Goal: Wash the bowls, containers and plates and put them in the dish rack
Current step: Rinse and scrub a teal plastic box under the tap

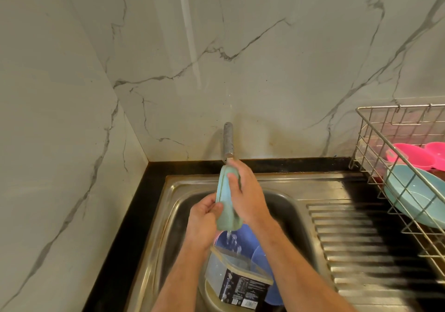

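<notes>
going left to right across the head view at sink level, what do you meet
left hand → light green dish under the tap → right hand → ribbed drainboard → wire dish rack holding a light blue bowl

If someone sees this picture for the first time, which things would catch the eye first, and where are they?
First, the two hands at the centre, left hand and right hand, holding a light green dish on edge under the tap, water running off it. Below, a clear container stands in the sink. At right, the wire rack holds turquoise bowls and a pink dish.
</notes>
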